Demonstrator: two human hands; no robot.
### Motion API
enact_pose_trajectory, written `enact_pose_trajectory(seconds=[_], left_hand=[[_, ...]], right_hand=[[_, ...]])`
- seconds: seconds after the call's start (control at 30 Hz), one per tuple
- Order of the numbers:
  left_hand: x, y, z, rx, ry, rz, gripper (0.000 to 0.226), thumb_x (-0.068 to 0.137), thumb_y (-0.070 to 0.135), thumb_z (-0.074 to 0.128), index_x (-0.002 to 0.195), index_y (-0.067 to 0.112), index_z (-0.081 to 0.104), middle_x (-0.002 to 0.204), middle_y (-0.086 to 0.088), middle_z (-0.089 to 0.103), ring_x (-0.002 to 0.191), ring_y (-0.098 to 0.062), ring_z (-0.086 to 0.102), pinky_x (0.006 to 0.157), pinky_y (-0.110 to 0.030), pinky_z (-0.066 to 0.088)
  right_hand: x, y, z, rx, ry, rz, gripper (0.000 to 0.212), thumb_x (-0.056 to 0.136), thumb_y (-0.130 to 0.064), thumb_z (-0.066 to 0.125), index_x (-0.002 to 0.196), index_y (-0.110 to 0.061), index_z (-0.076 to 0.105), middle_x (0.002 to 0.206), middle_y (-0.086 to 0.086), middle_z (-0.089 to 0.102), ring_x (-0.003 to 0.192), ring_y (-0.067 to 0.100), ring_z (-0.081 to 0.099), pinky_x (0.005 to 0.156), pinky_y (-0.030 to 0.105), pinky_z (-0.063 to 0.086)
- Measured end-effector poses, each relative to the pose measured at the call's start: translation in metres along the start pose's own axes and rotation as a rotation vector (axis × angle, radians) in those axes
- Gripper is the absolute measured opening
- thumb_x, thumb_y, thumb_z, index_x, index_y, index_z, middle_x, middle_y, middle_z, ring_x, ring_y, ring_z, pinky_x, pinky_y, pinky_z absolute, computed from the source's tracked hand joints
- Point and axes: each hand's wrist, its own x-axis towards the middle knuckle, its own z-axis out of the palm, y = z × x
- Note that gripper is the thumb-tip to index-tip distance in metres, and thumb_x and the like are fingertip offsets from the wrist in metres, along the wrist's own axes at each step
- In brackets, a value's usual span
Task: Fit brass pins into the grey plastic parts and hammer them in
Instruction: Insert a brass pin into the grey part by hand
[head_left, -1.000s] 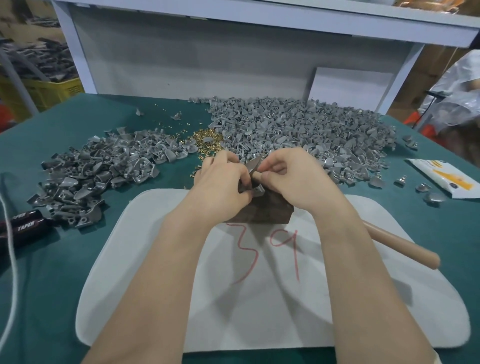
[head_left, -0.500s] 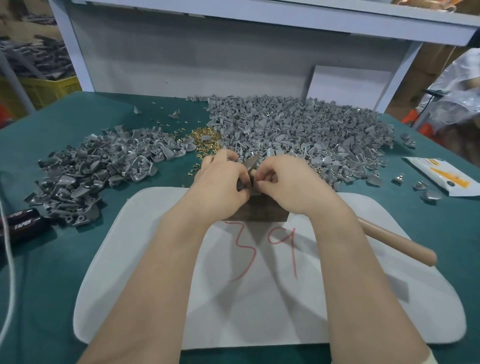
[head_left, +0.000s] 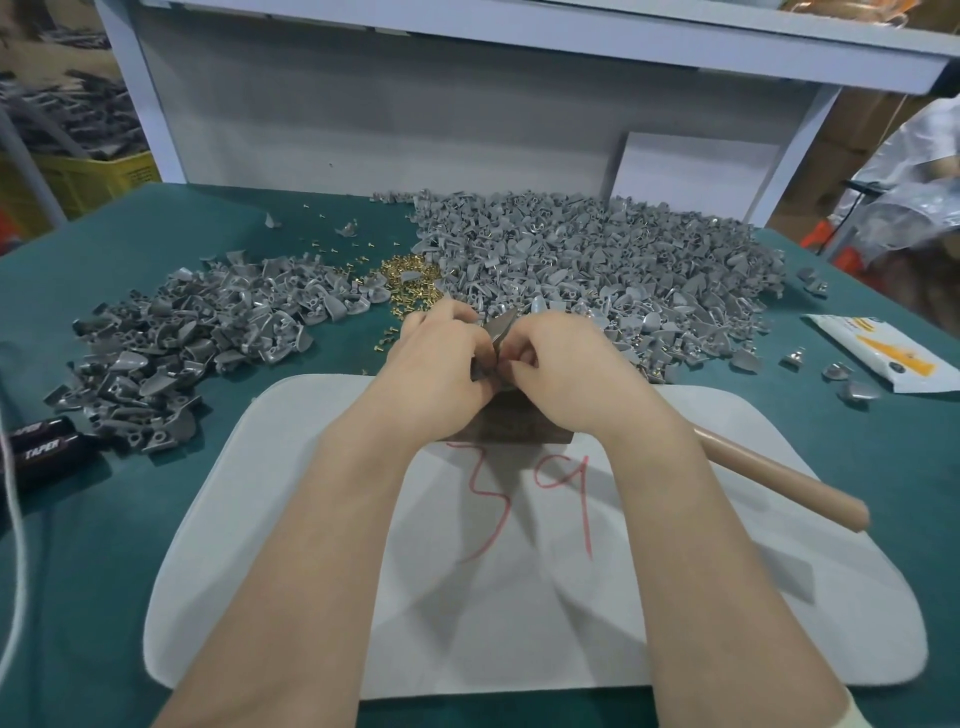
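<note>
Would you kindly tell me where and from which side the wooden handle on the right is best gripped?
Probably the bare outer stretch of the wooden handle, near its butt end, taken from above by the right hand. It lies flat on the white pad, round and exposed there; its far end is hidden behind the right forearm.

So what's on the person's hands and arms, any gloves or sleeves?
No gloves, rings or watch show on the left hand or right hand. Both forearms are uncovered; a pale sleeve edge shows on the right arm at the picture's bottom edge.
</note>
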Motion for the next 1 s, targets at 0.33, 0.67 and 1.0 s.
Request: enact_pose_trajectory(seconds=[0.33,0.67,1.0], left_hand=[[-0.001,0.001,0.000,-0.032,-0.001,-0.016,0.012,0.086,0.033,0.066,0.085,0.021,0.067,0.138,-0.001,0.038,0.129,-0.027,0.029,0.100,-0.031,0.030],[-0.002,0.001,0.000,-0.015,0.012,-0.007,0.006,0.087,0.028,0.065,0.089,0.022,0.067,0.137,0.000,0.039,0.128,-0.028,0.030,0.101,-0.032,0.030],[-0.001,0.000,0.001,-0.005,0.004,0.001,0.013,0.088,0.029,0.064,0.095,0.019,0.069,0.138,-0.002,0.038,0.129,-0.027,0.029,0.101,-0.031,0.030]], right_hand=[[0.004,0.015,0.002,0.225,0.079,0.016,0.015,0.086,-0.014,0.063,0.074,-0.023,0.064,0.069,-0.007,0.059,0.073,0.017,0.057,0.067,0.025,0.044],[0.005,0.021,0.001,0.383,0.128,0.080,0.021,0.083,-0.020,0.071,0.067,-0.028,0.059,0.070,-0.003,0.062,0.072,0.018,0.060,0.070,0.031,0.050],[0.003,0.012,0.004,0.108,0.024,-0.008,0.017,0.087,-0.013,0.060,0.076,-0.026,0.057,0.070,-0.009,0.053,0.073,0.013,0.050,0.058,0.022,0.034]])
